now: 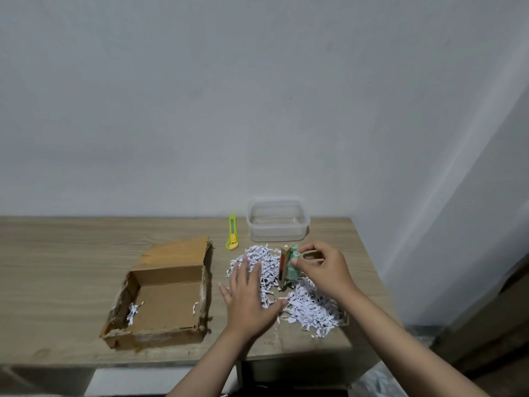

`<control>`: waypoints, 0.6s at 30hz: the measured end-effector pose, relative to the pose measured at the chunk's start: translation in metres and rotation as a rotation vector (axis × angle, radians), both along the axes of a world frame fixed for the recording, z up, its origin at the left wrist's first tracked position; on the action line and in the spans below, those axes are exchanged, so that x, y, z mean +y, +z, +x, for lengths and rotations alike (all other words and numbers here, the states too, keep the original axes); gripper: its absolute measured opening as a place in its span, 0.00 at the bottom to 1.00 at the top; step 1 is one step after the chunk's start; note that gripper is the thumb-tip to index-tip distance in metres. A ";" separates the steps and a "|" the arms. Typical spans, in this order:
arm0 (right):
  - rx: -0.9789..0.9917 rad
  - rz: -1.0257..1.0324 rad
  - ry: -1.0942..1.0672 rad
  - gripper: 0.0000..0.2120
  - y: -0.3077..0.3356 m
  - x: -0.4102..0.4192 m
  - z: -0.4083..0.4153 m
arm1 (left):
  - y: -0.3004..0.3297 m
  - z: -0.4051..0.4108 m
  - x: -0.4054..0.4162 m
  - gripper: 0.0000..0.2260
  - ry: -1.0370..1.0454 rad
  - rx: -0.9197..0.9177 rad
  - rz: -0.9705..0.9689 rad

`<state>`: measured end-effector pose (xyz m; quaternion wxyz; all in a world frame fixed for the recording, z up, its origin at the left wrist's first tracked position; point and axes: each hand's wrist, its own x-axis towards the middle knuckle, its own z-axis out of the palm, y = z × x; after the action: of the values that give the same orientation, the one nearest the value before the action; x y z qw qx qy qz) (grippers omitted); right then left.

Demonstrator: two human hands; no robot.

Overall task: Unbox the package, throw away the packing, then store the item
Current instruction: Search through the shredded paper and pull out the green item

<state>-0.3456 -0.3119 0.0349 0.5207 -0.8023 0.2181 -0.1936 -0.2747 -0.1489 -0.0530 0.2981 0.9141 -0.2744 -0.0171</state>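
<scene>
An open cardboard box [163, 296] lies on the wooden table [57, 253], with a few paper shreds left inside. A heap of white shredded paper [312, 310] spreads to its right. A small pack of green batteries [289, 267] stands upright in the shreds. My right hand [323, 270] pinches the pack's top with thumb and fingers. My left hand [249, 296] lies flat, fingers spread, on the shreds to the left of the pack.
A clear plastic container [277, 220] without a lid stands at the back near the wall. A yellow-green utility knife [233, 233] lies to its left. The table's right edge runs close to the shreds.
</scene>
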 end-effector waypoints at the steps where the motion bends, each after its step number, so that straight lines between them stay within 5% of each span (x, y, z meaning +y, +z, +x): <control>1: -0.029 -0.011 -0.002 0.07 0.000 -0.003 -0.001 | -0.003 0.001 0.003 0.44 -0.001 0.003 0.023; 9: -0.176 0.036 -0.133 0.04 0.007 -0.041 -0.002 | -0.026 0.006 0.014 0.45 -0.055 0.041 0.095; 18: 0.121 -0.246 -0.148 0.07 -0.037 -0.113 0.016 | -0.028 0.008 0.012 0.43 -0.057 -0.007 0.108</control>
<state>-0.3293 -0.4249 -0.0024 0.3886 -0.8521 0.2824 -0.2079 -0.2670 -0.1367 -0.0813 0.2467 0.9207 -0.3000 -0.0369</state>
